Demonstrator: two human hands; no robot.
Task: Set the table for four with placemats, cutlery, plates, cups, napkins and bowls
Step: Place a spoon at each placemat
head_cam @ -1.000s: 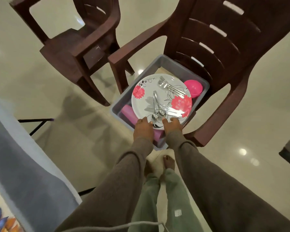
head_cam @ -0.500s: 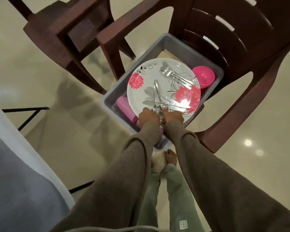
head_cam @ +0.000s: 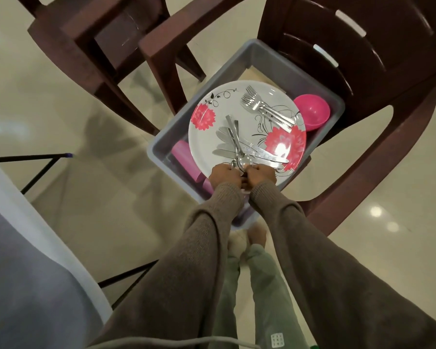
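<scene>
A white plate with pink flowers (head_cam: 237, 107) lies in a grey tub (head_cam: 259, 52) on a dark brown chair. On the plate lie a bunch of forks (head_cam: 267, 109), several knives (head_cam: 259, 154) and spoons (head_cam: 237, 144). A pink bowl (head_cam: 312, 112) sits in the tub to the right of the plate, and pink cups (head_cam: 184, 157) lie under its left side. My left hand (head_cam: 224, 175) and my right hand (head_cam: 262, 174) are side by side at the plate's near rim, fingers curled on it, right by the spoon bowls.
The tub sits on the seat of a brown plastic chair (head_cam: 378, 71); a second brown chair (head_cam: 98, 41) stands to its left. A table with a grey and white cloth (head_cam: 23, 260) fills the lower left, on black legs. My feet (head_cam: 254, 238) are on the glossy cream floor.
My two hands have closed in towards each other along the plate's near rim, beside the spoon bowls. The view has moved closer to the tub.
</scene>
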